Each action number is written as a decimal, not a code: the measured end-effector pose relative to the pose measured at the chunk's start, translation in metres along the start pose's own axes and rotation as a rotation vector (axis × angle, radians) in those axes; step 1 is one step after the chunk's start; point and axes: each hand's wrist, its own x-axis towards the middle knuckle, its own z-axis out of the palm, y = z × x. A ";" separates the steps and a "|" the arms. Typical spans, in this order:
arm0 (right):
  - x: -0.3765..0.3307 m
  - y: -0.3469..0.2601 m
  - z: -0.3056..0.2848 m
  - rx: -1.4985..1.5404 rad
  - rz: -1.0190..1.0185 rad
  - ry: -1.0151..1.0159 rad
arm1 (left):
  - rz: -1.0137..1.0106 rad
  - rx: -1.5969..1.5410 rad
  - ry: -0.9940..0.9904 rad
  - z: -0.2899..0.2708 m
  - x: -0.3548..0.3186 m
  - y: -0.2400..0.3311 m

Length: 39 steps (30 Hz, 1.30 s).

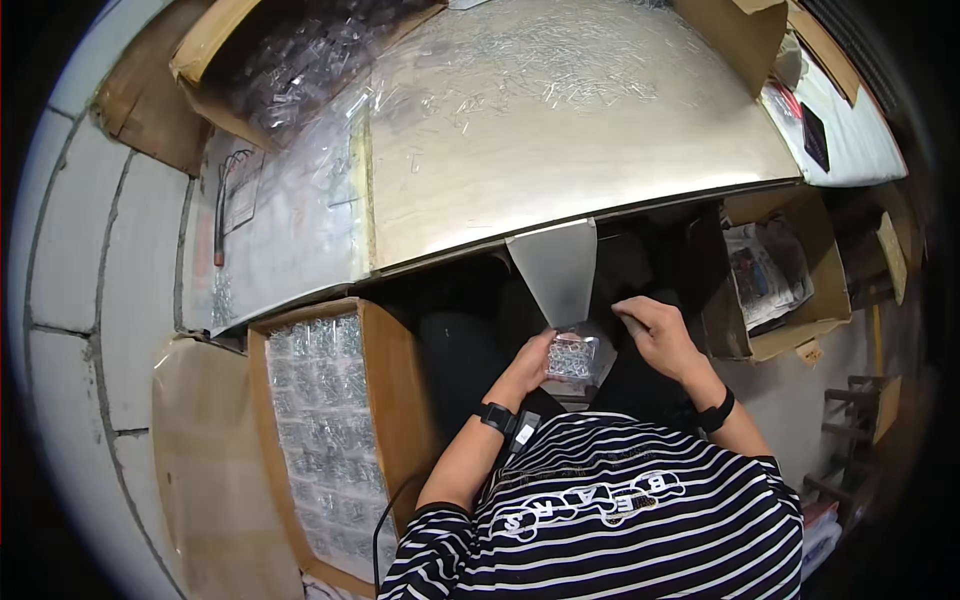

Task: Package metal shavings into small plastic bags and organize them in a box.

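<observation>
Clear plastic, that's what the little bag (572, 357) is, stuffed with small metal bits, sitting right under the metal chute (556, 268) at the table (560, 130) edge. From the head view my left hand (530, 365) is curled around its side, and my right hand (655, 335) is loosely closed, pinching the top edge. I'd guess it's heavy for its size, slick and floppy, so cupping it from below beats pinching the film.
</observation>
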 end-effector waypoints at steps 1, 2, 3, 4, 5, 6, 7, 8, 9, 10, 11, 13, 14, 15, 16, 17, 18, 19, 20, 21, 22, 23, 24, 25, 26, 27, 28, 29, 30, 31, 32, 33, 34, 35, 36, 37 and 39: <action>-0.006 0.003 -0.001 -0.021 0.031 -0.001 | 0.016 0.034 -0.017 0.003 -0.005 -0.001; -0.008 0.002 -0.001 -0.016 0.030 0.009 | 0.034 0.069 -0.034 0.006 -0.010 0.000; -0.011 0.002 -0.001 -0.006 0.047 -0.031 | 0.087 0.117 -0.028 0.018 -0.019 0.007; -0.014 0.002 -0.001 0.004 0.060 -0.074 | 0.084 0.127 -0.026 0.032 -0.030 0.016; -0.014 0.000 0.001 0.010 0.059 -0.066 | 0.128 0.182 -0.011 0.046 -0.040 0.025; -0.011 -0.004 0.004 0.043 0.048 -0.068 | 0.173 0.235 0.001 0.057 -0.049 0.032; -0.007 -0.009 0.007 0.076 0.034 -0.071 | 0.193 0.260 -0.004 0.063 -0.056 0.037; -0.004 -0.010 0.012 0.077 0.028 -0.066 | 0.197 0.266 -0.004 0.072 -0.063 0.043; -0.001 -0.012 0.018 0.050 -0.009 -0.096 | 0.229 0.247 -0.011 0.082 -0.071 0.048; 0.003 -0.017 0.023 0.023 -0.046 -0.127 | 0.261 0.228 -0.018 0.088 -0.074 0.051; 0.005 -0.024 0.024 0.064 -0.047 -0.190 | 0.282 0.212 -0.012 0.087 -0.073 0.049; 0.009 -0.034 0.032 -0.078 -0.258 -0.143 | 0.308 0.179 0.017 0.093 -0.076 0.050; 0.011 -0.037 0.034 -0.203 -0.383 -0.110 | 0.328 0.140 0.045 0.095 -0.076 0.050; 0.012 -0.041 0.032 -0.199 -0.389 -0.112 | 0.351 0.166 0.074 0.095 -0.077 0.051; 0.014 -0.047 0.028 -0.262 -0.427 -0.121 | 0.355 0.165 0.079 0.094 -0.078 0.052; 0.016 -0.051 0.025 -0.325 -0.465 -0.130 | 0.379 0.149 0.098 0.094 -0.079 0.054; 0.017 -0.051 0.023 -0.322 -0.471 -0.134 | 0.404 0.131 0.118 0.094 -0.081 0.055; 0.018 -0.048 0.020 -0.151 -0.408 -0.081 | 0.441 0.090 0.098 0.089 -0.082 0.057; 0.017 -0.045 0.016 0.020 -0.341 -0.030 | 0.447 0.086 0.103 0.087 -0.086 0.058; 0.016 -0.042 0.008 0.112 -0.254 -0.002 | 0.490 0.116 0.116 0.090 -0.089 0.061; 0.016 -0.037 0.004 0.149 -0.222 0.028 | 0.532 0.146 0.130 0.092 -0.093 0.064; 0.015 -0.035 0.002 0.304 -0.102 -0.016 | 0.528 0.115 0.119 0.093 -0.097 0.067; 0.014 -0.034 0.002 0.458 0.021 -0.057 | 0.531 0.113 0.119 0.092 -0.098 0.067; 0.013 -0.035 0.003 0.456 0.020 -0.060 | 0.551 0.108 0.135 0.091 -0.100 0.068; 0.011 -0.037 0.006 0.509 0.076 -0.137 | 0.570 0.103 0.151 0.090 -0.101 0.067; 0.009 -0.038 0.009 0.560 0.136 -0.210 | 0.570 0.105 0.150 0.090 -0.101 0.067; 0.008 -0.043 0.015 0.612 0.182 -0.223 | 0.567 0.103 0.147 0.090 -0.101 0.066; 0.009 -0.045 0.021 0.658 0.208 -0.219 | 0.558 0.092 0.128 0.093 -0.100 0.066; 0.010 -0.046 0.027 0.706 0.233 -0.219 | 0.550 0.080 0.114 0.094 -0.101 0.064; 0.012 -0.050 0.031 0.706 0.236 -0.221 | 0.549 0.078 0.115 0.095 -0.100 0.063; 0.015 -0.054 0.035 0.572 0.219 -0.177 | 0.553 0.077 0.118 0.096 -0.099 0.062; 0.018 -0.056 0.036 0.439 0.201 -0.133 | 0.557 0.075 0.120 0.096 -0.099 0.062; 0.021 -0.054 0.037 0.438 0.203 -0.136 | 0.556 0.071 0.122 0.095 -0.099 0.062; 0.024 -0.051 0.038 0.528 0.241 -0.150 | 0.564 0.069 0.132 0.094 -0.099 0.063; 0.027 -0.049 0.039 0.619 0.277 -0.165 | 0.575 0.068 0.142 0.092 -0.099 0.064; 0.028 -0.048 0.034 0.768 0.352 -0.198 | 0.579 0.065 0.145 0.091 -0.099 0.064; 0.026 -0.046 0.032 0.719 0.278 -0.192 | 0.631 0.052 0.232 0.089 -0.100 0.064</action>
